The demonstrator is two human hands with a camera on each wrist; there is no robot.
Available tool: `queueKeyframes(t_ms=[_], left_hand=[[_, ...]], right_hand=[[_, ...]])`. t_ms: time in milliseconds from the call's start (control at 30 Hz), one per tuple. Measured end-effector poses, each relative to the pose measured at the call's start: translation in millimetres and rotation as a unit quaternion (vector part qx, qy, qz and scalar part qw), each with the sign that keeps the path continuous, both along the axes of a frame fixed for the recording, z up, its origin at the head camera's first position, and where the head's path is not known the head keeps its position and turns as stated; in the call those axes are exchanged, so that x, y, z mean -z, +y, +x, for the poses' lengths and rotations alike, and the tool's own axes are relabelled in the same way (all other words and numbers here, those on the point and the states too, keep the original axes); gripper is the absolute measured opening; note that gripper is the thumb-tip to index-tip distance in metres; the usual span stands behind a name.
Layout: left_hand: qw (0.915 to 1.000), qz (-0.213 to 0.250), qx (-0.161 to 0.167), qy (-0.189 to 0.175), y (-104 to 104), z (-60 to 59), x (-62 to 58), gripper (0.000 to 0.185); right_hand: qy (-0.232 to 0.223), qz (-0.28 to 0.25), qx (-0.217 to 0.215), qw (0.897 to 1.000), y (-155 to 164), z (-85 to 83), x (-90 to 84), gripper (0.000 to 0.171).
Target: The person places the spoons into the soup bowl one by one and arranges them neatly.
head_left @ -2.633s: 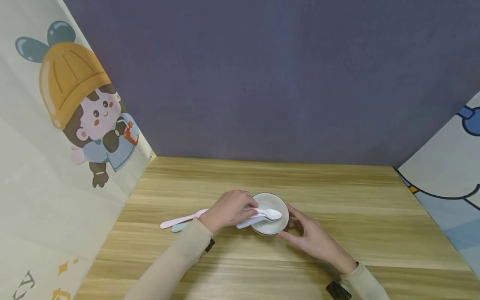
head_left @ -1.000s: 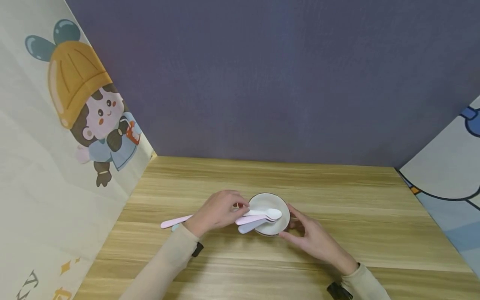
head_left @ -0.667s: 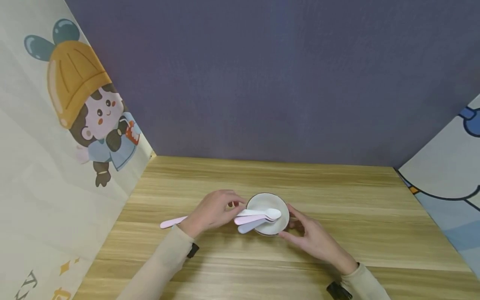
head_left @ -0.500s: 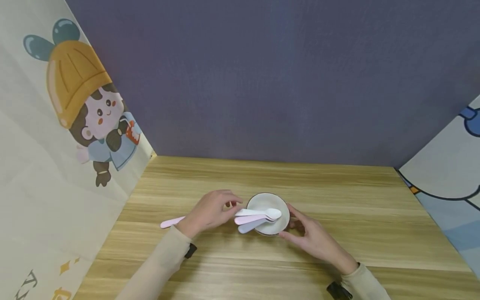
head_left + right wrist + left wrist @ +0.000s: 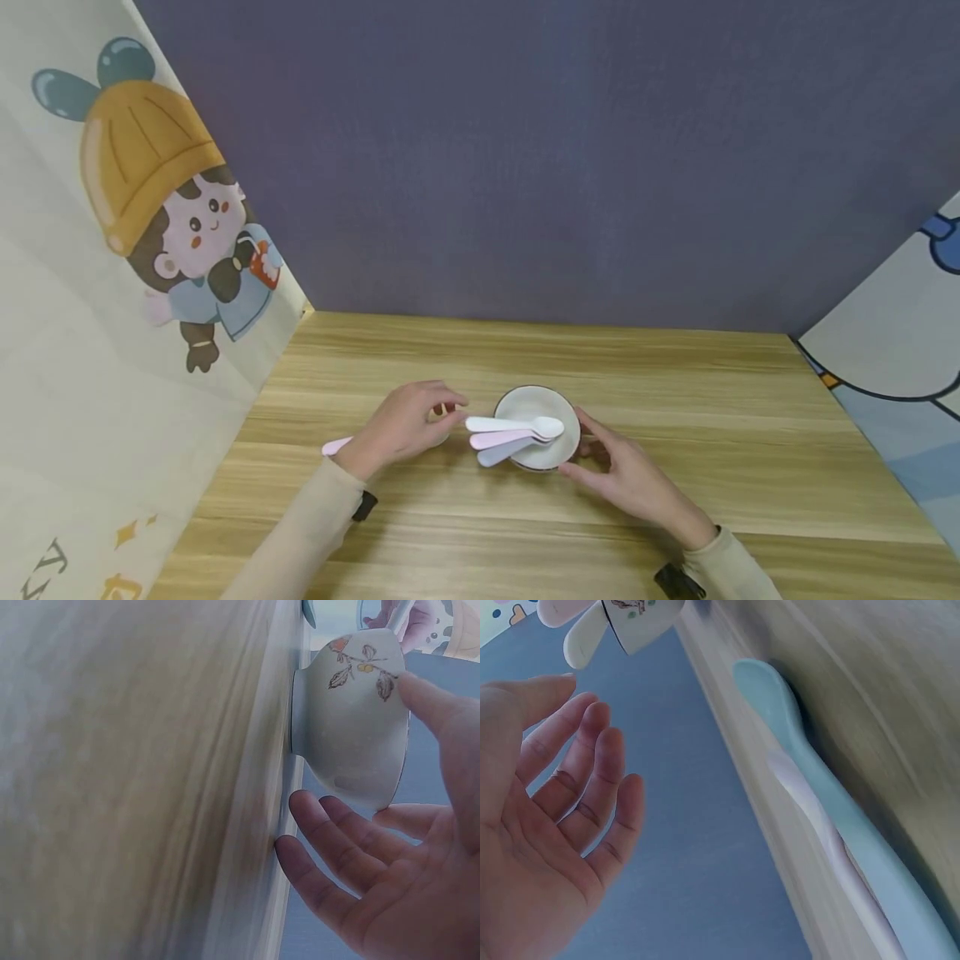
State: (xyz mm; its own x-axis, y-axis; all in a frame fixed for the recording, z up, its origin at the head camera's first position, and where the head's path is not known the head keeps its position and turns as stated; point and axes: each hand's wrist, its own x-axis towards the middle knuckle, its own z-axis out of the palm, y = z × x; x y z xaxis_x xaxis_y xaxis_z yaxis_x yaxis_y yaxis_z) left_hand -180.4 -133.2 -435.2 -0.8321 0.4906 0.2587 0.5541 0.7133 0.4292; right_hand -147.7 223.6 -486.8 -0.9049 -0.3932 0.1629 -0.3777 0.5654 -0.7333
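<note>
A white bowl (image 5: 525,403) with a dark rim stands on the table. Its outside, in the right wrist view, carries a leaf-and-flower print. Three spoons lean in it with handles over the left rim: a white spoon (image 5: 497,424), a pink spoon (image 5: 497,438) and a lavender spoon (image 5: 498,454). My right hand (image 5: 626,475) holds the bowl from the right, thumb and index finger at its side. My left hand (image 5: 405,423), fingers relaxed and holding nothing, hovers just left of the white handle. Below it lie a teal spoon (image 5: 840,795) and a second pink spoon (image 5: 335,447), mostly hidden from the head view.
The wood-grain table (image 5: 675,400) meets a dark blue-grey panel (image 5: 525,167) at the back. A cartoon-printed cloth (image 5: 67,275) borders the left side, and another printed cloth (image 5: 892,350) the right.
My left hand has let go of the white spoon, leaving it in the bowl with the other two, and has drawn back to the left. My right hand has stayed at the bowl.
</note>
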Motion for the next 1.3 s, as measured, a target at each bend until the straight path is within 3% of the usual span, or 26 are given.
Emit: queueKeyframes(t_ms=[400, 1300], left_hand=[[0.9998, -0.008, -0.015, 0.014, -11.8, 0.6, 7.0, 0.021], [0.9954, -0.031, -0.082, -0.038, -52.2, 6.3, 30.6, 0.016]], right_hand=[[0.006, -0.002, -0.002, 1.000, 8.5, -2.3, -0.7, 0.088], [0.014, 0.003, -0.006, 1.000, 16.7, -5.4, -0.9, 0.087]])
